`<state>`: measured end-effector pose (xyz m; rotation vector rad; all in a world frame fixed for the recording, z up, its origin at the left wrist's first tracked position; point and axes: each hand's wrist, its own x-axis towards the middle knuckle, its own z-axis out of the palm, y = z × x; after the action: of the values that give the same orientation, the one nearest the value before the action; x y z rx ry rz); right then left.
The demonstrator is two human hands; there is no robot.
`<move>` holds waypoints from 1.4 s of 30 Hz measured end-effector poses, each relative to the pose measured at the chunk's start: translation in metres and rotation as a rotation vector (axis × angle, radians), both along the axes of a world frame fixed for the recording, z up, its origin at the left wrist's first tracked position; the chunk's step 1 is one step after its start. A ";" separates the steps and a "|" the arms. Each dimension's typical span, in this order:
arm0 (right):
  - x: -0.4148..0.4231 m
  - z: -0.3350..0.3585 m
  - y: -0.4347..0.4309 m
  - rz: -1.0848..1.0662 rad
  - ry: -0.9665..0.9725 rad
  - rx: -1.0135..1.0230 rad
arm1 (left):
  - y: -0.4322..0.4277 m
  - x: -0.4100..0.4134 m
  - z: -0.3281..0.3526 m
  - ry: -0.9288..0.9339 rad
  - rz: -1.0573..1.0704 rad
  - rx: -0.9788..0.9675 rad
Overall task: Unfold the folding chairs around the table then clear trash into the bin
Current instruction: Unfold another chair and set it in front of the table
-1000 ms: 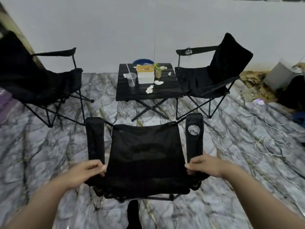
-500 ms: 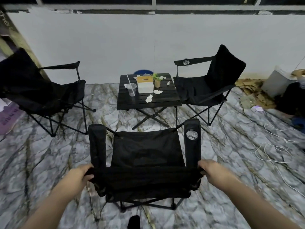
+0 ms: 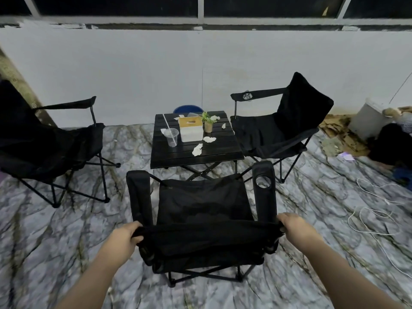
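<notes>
A black folding chair (image 3: 204, 204) stands unfolded right in front of me, facing the black slatted table (image 3: 196, 152). My left hand (image 3: 124, 237) grips the left top corner of its backrest and my right hand (image 3: 294, 228) grips the right corner. Two more unfolded black chairs stand beside the table, one on the left (image 3: 55, 141) and one on the right (image 3: 281, 128). Crumpled white tissues (image 3: 197, 149) and a clear plastic cup (image 3: 171, 137) with a straw lie on the table. A blue bin (image 3: 188, 108) peeks out behind the table.
On the table also stand a white tissue box (image 3: 191, 129) and a small potted plant (image 3: 208, 123). White cables (image 3: 374, 217) trail over the marble-patterned floor at right. Cardboard, a grey container (image 3: 367, 121) and dark bags sit at the far right. A white wall closes the back.
The chair has settled upright on its legs and sits a little farther from me. My hands moved from the armrest ends to the backrest's top corners. My view tilted upward.
</notes>
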<state>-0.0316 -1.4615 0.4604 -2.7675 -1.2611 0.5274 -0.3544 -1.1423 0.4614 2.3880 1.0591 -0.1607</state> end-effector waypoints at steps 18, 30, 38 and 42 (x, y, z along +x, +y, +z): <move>0.008 0.002 0.016 0.060 -0.003 0.031 | 0.013 0.008 -0.001 -0.047 0.084 0.016; -0.003 0.006 0.021 -0.025 0.004 -0.075 | -0.003 0.002 0.009 -0.116 0.165 -0.035; -0.035 0.030 0.025 -0.050 -0.124 -0.068 | -0.022 -0.017 0.030 -0.205 0.171 -0.042; -0.068 0.037 0.033 -0.059 -0.073 0.118 | -0.041 -0.043 0.045 -0.314 0.204 -0.076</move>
<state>-0.0994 -1.4285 0.4977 -2.7388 -1.1792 0.3397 -0.3970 -1.1832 0.5066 2.1329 1.1122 0.2346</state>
